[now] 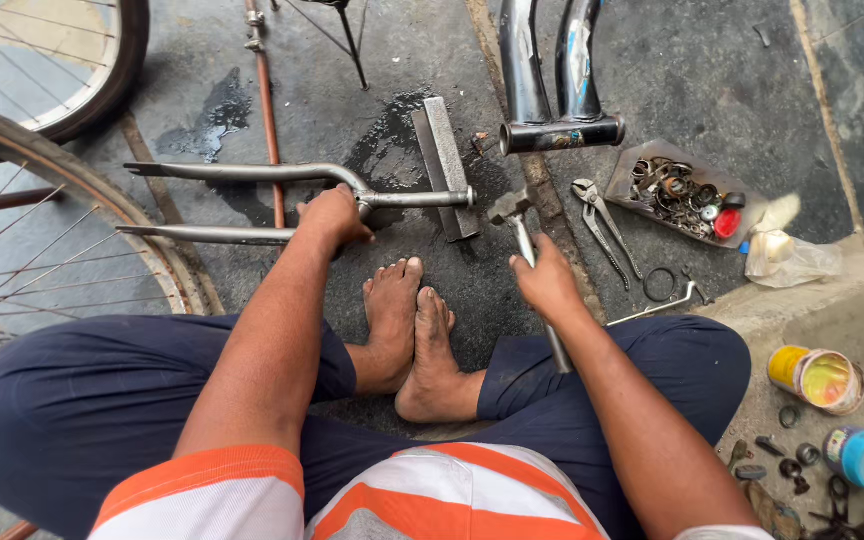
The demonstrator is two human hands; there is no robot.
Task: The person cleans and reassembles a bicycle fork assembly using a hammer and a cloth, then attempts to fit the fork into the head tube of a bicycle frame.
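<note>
The orange-and-white striped shirt (432,495) and dark blue trousers (82,410) sit nearest the camera, the person cross-legged on the wet concrete floor (732,70) with bare feet (412,330) pressed together just below the work.

The left hand (334,216) is clamped over the crown of a bare metal bicycle fork (252,200), which lies flat on the floor with its two blades pointing left toward a spoked wheel (62,220). The fork's steerer tube points right and rests across a flat steel bar (444,165) that seems to serve as an anvil. The right hand (547,280) is closed around the handle of a hammer (524,235), its head poised just beside the tube's end.

The feet look like the main risk: they lie close beneath the tube, so a glancing blow or a slipped handle could land on the toes. The left hand's fingers are near the strike point too. The floor under the bar is wet, so the bar may skid and let the fork jump.

Pliers (602,222), a tray of small rings and bearings (682,195) and a bicycle frame (552,90) lie just beyond; a wild swing could scatter the tray.
</note>
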